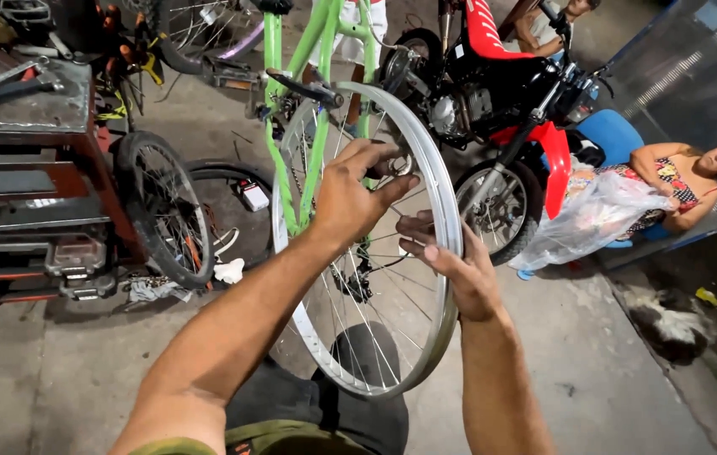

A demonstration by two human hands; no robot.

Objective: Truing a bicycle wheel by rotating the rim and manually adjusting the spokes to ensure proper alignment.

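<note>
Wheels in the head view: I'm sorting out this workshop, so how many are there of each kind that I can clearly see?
Bare silver spoked rim, held by the left hand and right hand: 1
Loose bicycle wheel with black tyre, by the red tool chest: 1
Motorcycle front wheel: 1
Motorcycle rear wheel: 1
Total: 4

Small white-and-red box (254, 195) lies on the floor by the tyred wheel. Clear plastic bag (590, 221) right, beside the motorbike.
</note>
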